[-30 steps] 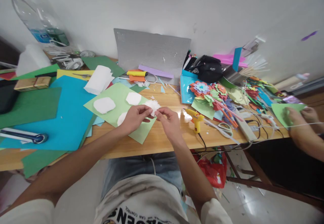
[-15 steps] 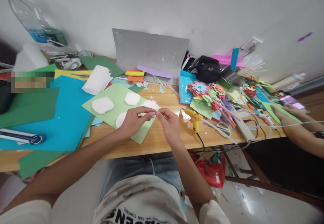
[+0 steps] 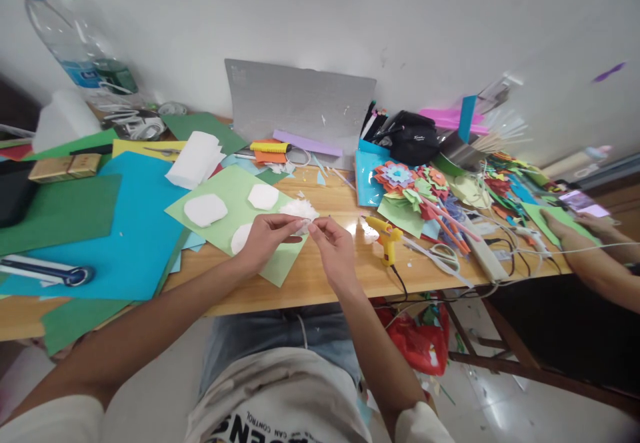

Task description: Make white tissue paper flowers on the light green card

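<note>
Over the light green paper sheet [image 3: 230, 186], my left hand [image 3: 265, 239] and my right hand [image 3: 333, 246] meet, thumbs and fingertips pinched. Between them is a small white scrap of tissue [image 3: 305, 225], mostly hidden by the fingers. Just behind the fingertips lies a fluffy heap of white tissue shreds [image 3: 300, 208] at the sheet's right corner. White rounded pieces lie on the sheet: one at left [image 3: 205, 210], one at the back [image 3: 263, 197], and one [image 3: 240, 237] partly covered by my left hand.
A yellow glue gun [image 3: 385, 235] and scissors [image 3: 444, 256] lie to the right, near paper flowers [image 3: 397, 175]. Folded white tissue [image 3: 195, 161] and a blue sheet [image 3: 135, 229] are at left. Another person's hands [image 3: 565, 233] hold green paper at far right.
Both hands stay together in nearly the same spot, the fingers shifting slightly. More of the white scrap shows between the fingertips. The whole view has moved a little.
</note>
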`<state>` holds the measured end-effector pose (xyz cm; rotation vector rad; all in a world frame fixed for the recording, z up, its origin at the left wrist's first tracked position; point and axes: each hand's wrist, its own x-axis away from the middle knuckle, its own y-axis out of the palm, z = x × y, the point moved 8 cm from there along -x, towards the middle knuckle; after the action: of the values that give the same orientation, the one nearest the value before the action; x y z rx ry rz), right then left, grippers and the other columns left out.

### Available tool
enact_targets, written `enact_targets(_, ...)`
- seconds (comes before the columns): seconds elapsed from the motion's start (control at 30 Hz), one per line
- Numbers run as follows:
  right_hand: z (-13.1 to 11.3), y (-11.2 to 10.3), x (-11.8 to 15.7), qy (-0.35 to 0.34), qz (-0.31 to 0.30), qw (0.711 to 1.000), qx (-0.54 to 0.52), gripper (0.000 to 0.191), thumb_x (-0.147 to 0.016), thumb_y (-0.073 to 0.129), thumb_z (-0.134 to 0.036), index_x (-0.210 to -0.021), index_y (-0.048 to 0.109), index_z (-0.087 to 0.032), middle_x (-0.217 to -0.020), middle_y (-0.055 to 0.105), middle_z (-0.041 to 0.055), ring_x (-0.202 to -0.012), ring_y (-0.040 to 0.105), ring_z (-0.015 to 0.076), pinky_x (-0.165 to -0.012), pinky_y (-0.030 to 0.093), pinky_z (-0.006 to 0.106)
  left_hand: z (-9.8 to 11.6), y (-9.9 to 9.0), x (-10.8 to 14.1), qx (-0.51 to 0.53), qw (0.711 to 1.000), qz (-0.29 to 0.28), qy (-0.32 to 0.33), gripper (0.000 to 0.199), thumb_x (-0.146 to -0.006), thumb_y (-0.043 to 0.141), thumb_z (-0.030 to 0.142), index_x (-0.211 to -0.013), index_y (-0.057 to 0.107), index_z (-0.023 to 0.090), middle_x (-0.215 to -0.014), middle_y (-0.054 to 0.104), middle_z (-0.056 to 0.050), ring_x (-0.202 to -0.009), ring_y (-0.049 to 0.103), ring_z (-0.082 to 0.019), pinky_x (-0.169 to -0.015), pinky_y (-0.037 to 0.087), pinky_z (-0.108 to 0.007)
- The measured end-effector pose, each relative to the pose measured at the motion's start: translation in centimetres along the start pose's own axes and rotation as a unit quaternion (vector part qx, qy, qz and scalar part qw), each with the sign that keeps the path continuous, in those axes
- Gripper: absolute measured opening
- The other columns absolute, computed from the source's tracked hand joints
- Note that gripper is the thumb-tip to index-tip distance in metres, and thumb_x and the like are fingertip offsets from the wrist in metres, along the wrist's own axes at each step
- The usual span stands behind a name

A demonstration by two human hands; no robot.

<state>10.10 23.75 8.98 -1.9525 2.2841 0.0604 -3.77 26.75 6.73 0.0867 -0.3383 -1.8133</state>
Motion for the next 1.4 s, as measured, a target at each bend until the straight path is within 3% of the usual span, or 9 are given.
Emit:
enact_targets(0.4, 1.6, -2.1, 0.1, 0.02, 0.086, 0.995, -0.046, 0.023, -0.079, 0.066, -0.043, -0.079, 0.066, -0.02, -0.074, 0.064, 0.0001, -0.071, 0.058, 0.0139, -0.07, 0.048, 0.027, 1.7, -2.5, -3.9, 0.074, 0.993, 0.093, 0.003, 0.037, -0.063, 0.082, 0.046, -0.087, 0.073, 0.019, -0.096, 0.072, -0.005, -0.09, 0.065, -0.014, -0.079, 0.053, -0.026)
enact_targets(0.6, 1.3, -3.0, -0.1, 0.02, 0.1, 0.993, -0.065, 0.024, -0.077, 0.069, -0.043, -0.076, 0.066, -0.019, -0.07, 0.065, -0.0005, -0.066, 0.058, 0.013, -0.067, 0.047, 0.027, 4.6, -5.7, -11.0, -0.226, 0.96, 0.136, 0.095, 0.044, -0.07, 0.063, 0.057, -0.078, 0.074, 0.015, -0.076, 0.072, -0.001, -0.088, 0.063, -0.016, -0.076, 0.042, -0.029)
enact_targets(0.8, 1.2, -3.7, 0.0, 0.042, 0.093, 0.99, -0.094, 0.023, -0.076, 0.07, -0.042, -0.074, 0.065, -0.02, -0.069, 0.067, 0.0, -0.062, 0.059, 0.0127, -0.064, 0.049, 0.027, 5.6, -8.2, -14.8, -0.301, 0.931, 0.141, 0.15, 0.01, -0.053, 0.073, 0.034, -0.058, 0.068, 0.028, -0.08, 0.069, -0.008, -0.115, 0.051, -0.029, -0.098, 0.036, -0.038)
enact_targets(0.9, 1.2, -4.1, 0.0, 0.045, 0.089, 0.988, -0.117, 0.022, -0.075, 0.071, -0.04, -0.074, 0.064, -0.02, -0.07, 0.068, 0.0001, -0.062, 0.06, 0.0124, -0.064, 0.049, 0.027, 6.7, -7.3, -13.6, -0.346, 0.902, 0.126, 0.226, 0.018, -0.055, 0.069, 0.033, -0.072, 0.072, 0.028, -0.104, 0.066, -0.012, -0.128, 0.04, -0.032, -0.105, 0.03, -0.04)
enact_targets(1.07, 1.1, -4.2, 0.1, 0.038, 0.052, 0.991, -0.119, 0.021, -0.077, 0.07, -0.041, -0.075, 0.064, -0.021, -0.069, 0.067, -0.0007, -0.062, 0.06, 0.0132, -0.064, 0.05, 0.028, 7.4, -2.6, -7.4, -0.393, 0.866, 0.078, 0.298, 0.027, -0.076, 0.057, 0.032, -0.096, 0.074, 0.024, -0.114, 0.062, -0.008, -0.131, 0.038, -0.034, -0.107, 0.03, -0.042)
enact_targets(1.13, 0.9, -4.0, 0.3, 0.027, 0.033, 0.992, -0.116, 0.021, -0.078, 0.07, -0.041, -0.074, 0.064, -0.022, -0.067, 0.065, -0.0011, -0.062, 0.06, 0.0137, -0.063, 0.05, 0.029, 6.3, -0.3, -4.9, -0.367, 0.897, 0.033, 0.245, 0.028, -0.079, 0.058, 0.032, -0.101, 0.074, 0.024, -0.112, 0.063, -0.009, -0.113, 0.054, -0.029, -0.099, 0.04, -0.042)
enact_targets(1.2, 0.6, -3.9, 0.4, 0.011, 0.018, 0.993, -0.116, 0.02, -0.079, 0.069, -0.041, -0.075, 0.064, -0.022, -0.067, 0.064, -0.0011, -0.061, 0.059, 0.0139, -0.062, 0.049, 0.029, 3.7, 2.0, -2.9, -0.28, 0.952, -0.06, 0.107, 0.032, -0.083, 0.058, 0.043, -0.101, 0.073, 0.021, -0.099, 0.067, -0.009, -0.089, 0.062, -0.024, -0.082, 0.05, -0.04)
enact_targets(1.27, 0.2, -4.0, 0.6, -0.01, 0.013, 0.994, -0.105, 0.018, -0.081, 0.068, -0.039, -0.076, 0.065, -0.022, -0.067, 0.063, -0.0014, -0.06, 0.056, 0.0133, -0.06, 0.047, 0.028, 1.4, 4.2, -1.0, -0.154, 0.977, -0.149, -0.012, 0.042, -0.086, 0.055, 0.053, -0.103, 0.072, 0.018, -0.094, 0.069, -0.009, -0.086, 0.065, -0.022, -0.079, 0.053, -0.038)
enact_targets(1.4, -0.4, -4.4, 1.0, -0.059, 0.022, 0.997, -0.053, 0.015, -0.083, 0.067, -0.035, -0.077, 0.065, -0.021, -0.074, 0.062, -0.0003, -0.061, 0.052, 0.0112, -0.059, 0.044, 0.026, -0.1, 4.9, 0.3, -0.026, 0.984, -0.152, -0.092, 0.038, -0.076, 0.074, 0.048, -0.096, 0.071, 0.016, -0.09, 0.071, -0.006, -0.083, 0.066, -0.017, -0.082, 0.055, -0.034)
